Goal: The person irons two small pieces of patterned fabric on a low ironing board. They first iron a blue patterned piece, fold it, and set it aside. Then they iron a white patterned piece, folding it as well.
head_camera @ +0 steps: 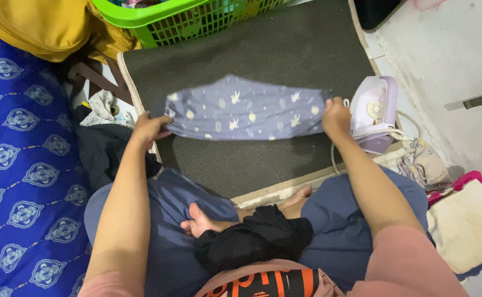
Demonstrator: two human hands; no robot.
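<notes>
A lilac patterned cloth point(246, 109) with pale star and moon shapes is stretched in the air above a dark grey mat point(285, 49). My left hand point(150, 127) grips its left end. At the other end my right hand point(335, 116) pinches the fabric, close beside a white and lilac iron point(374, 113). The cloth looks blurred. I sit cross-legged in blue trousers, with a black garment point(257, 237) bunched in my lap.
A green plastic basket point(197, 19) stands at the mat's far edge. A yellow cloth point(37, 25) lies on the blue patterned covering point(20, 170) at left. Dark clothes point(100, 148) sit by my left arm. Folded cream fabric point(466, 225) lies at right on the pale floor.
</notes>
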